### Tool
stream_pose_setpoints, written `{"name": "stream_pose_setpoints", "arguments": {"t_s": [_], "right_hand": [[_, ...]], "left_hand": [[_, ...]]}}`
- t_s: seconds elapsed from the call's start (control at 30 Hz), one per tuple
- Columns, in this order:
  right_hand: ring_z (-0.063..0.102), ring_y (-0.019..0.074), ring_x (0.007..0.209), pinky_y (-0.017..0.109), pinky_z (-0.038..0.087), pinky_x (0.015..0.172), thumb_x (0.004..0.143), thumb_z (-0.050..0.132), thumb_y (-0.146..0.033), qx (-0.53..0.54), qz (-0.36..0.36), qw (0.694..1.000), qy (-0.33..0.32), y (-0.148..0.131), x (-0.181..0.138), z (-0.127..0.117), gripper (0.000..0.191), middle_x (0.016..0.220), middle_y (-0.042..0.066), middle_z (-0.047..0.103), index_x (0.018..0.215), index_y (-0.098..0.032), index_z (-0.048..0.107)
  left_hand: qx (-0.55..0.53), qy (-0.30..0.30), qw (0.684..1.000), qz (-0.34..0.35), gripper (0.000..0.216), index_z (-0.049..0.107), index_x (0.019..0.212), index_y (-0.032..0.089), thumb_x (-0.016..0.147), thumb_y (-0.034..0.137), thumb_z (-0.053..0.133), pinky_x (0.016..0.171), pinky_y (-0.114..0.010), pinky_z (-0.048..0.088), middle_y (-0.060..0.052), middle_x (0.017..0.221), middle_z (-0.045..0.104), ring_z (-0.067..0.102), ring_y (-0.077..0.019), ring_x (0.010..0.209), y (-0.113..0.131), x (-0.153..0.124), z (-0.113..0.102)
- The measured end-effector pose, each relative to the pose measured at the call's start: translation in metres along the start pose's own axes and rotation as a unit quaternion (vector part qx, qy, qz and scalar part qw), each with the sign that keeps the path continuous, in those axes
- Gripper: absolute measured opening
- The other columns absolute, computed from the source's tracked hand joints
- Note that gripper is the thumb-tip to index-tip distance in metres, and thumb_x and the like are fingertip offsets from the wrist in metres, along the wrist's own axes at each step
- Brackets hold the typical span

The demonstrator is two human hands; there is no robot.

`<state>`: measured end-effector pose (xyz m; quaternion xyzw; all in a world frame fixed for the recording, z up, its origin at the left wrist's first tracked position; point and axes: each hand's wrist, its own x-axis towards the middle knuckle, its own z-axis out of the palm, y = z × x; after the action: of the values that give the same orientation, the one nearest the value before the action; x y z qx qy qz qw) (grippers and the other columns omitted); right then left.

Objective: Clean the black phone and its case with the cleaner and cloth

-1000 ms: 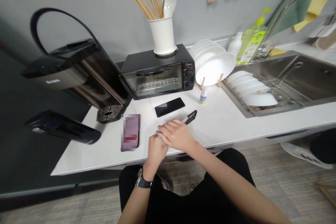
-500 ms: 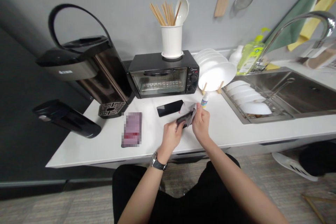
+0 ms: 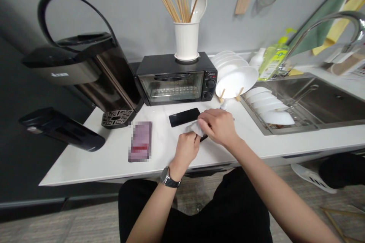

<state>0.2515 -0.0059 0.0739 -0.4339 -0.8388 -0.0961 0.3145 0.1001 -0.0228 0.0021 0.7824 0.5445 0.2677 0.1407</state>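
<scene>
My left hand (image 3: 186, 149) is closed on a dark, flat object (image 3: 203, 138) just above the counter's front part; most of it is covered, so its kind is unclear. My right hand (image 3: 220, 126) reaches across it, fingers closed on a light grey cloth (image 3: 195, 128) that lies against the dark object. A black smartphone (image 3: 184, 117) rests flat on the counter just beyond my hands. Behind my right hand stands a small white bottle (image 3: 224, 104), its lower part hidden.
A phone-shaped, pixelated purple item (image 3: 140, 141) lies on the white counter (image 3: 168, 163). Further left are a black flask (image 3: 65, 131) and a drink dispenser (image 3: 94, 72). A toaster oven (image 3: 173, 83) stands behind. To the right are white plates (image 3: 238, 81) and a sink (image 3: 322, 98).
My right hand has turned palm-down and moved over the dark object with the cloth, now hiding much of it and the bottle. The camera view has shifted slightly.
</scene>
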Motion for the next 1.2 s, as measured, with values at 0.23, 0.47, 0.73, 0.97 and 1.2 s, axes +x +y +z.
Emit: {"name": "stream_pose_setpoints", "arguments": {"t_s": [0.23, 0.47, 0.73, 0.97, 1.2], "right_hand": [[0.060, 0.0210, 0.078, 0.037, 0.038, 0.078, 0.110, 0.036, -0.029, 0.012, -0.056, 0.998, -0.009, -0.014, 0.004, -0.001, 0.044, 0.079, 0.006, 0.072, 0.085, -0.019, 0.071], [0.058, 0.0200, 0.068, 0.038, 0.030, 0.066, 0.108, 0.042, -0.035, -0.053, 0.074, 0.996, 0.005, -0.021, 0.004, -0.003, 0.048, 0.068, 0.006, 0.068, 0.070, -0.019, 0.067], [0.055, 0.0180, 0.066, 0.036, 0.029, 0.066, 0.112, 0.033, -0.036, -0.032, 0.018, 0.999, 0.005, -0.007, -0.003, -0.004, 0.051, 0.072, 0.004, 0.068, 0.079, -0.019, 0.069], [0.058, 0.0202, 0.075, 0.037, 0.033, 0.073, 0.109, 0.035, -0.027, -0.030, -0.021, 0.999, 0.022, -0.016, -0.003, -0.001, 0.047, 0.074, 0.005, 0.069, 0.077, -0.019, 0.068], [0.054, 0.0184, 0.068, 0.036, 0.029, 0.067, 0.111, 0.034, -0.029, -0.029, 0.053, 0.998, 0.025, -0.012, -0.004, -0.005, 0.050, 0.070, 0.004, 0.067, 0.074, -0.018, 0.066]], "left_hand": [[0.030, -0.006, 1.000, -0.008, 0.028, 0.071, 0.068, 0.017, 0.086, 0.003, 0.054, 0.067, -0.032, 0.048, -0.011, 0.068, 0.074, 0.072, -0.0246, 0.070, -0.003, -0.001, -0.002], [0.038, -0.008, 0.999, 0.011, 0.026, 0.069, 0.069, 0.017, 0.088, 0.006, 0.055, 0.065, -0.032, 0.046, -0.011, 0.070, 0.075, 0.071, -0.0240, 0.068, 0.000, 0.003, -0.001], [0.031, -0.009, 0.999, 0.022, 0.026, 0.070, 0.073, 0.017, 0.092, 0.008, 0.055, 0.066, -0.031, 0.046, -0.010, 0.071, 0.075, 0.072, -0.0231, 0.069, 0.005, 0.004, -0.005], [0.026, 0.001, 1.000, 0.015, 0.023, 0.071, 0.074, 0.015, 0.086, 0.004, 0.055, 0.060, -0.031, 0.043, -0.013, 0.072, 0.076, 0.072, -0.0247, 0.066, 0.005, 0.005, -0.005], [0.020, 0.020, 1.000, 0.007, 0.027, 0.070, 0.073, 0.017, 0.091, 0.007, 0.052, 0.059, -0.029, 0.042, -0.010, 0.068, 0.074, 0.069, -0.0215, 0.062, 0.005, -0.004, -0.007]]}}
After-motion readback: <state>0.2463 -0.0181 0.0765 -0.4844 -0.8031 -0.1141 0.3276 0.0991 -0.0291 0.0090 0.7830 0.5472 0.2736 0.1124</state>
